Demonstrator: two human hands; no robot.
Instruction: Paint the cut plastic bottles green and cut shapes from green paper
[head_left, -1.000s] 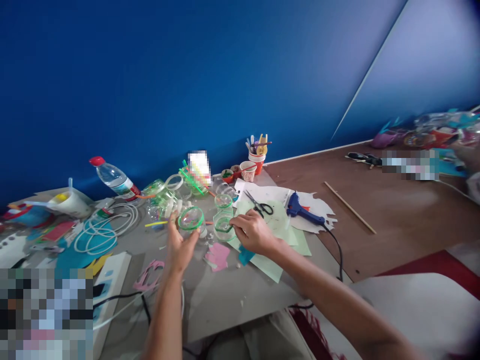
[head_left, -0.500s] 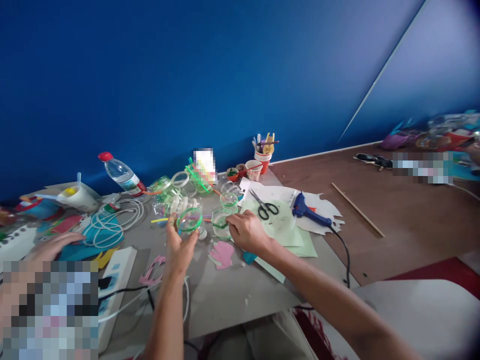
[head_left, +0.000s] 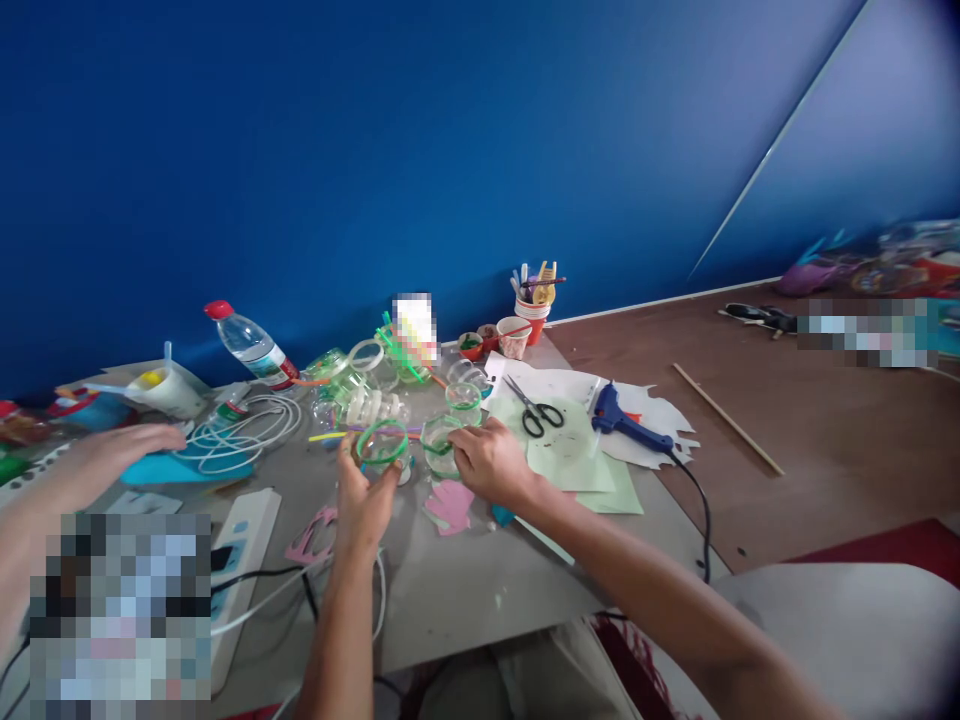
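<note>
Co-worker's hand point(head_left: 120, 447) slid further in, frame left. L hand point(head_left: 365, 500) fingers clamped on green ring point(head_left: 381, 441); R hand point(head_left: 491, 465) fingers pinched clear cup point(head_left: 437, 452) just beside.

Co-worker's hand point(head_left: 124, 445) now in, L side

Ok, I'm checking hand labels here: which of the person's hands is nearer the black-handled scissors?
Right. The right hand sits just below-left of the scissors, touching a clear green-rimmed cup. The left hand is farther left, holding a green ring.
</note>
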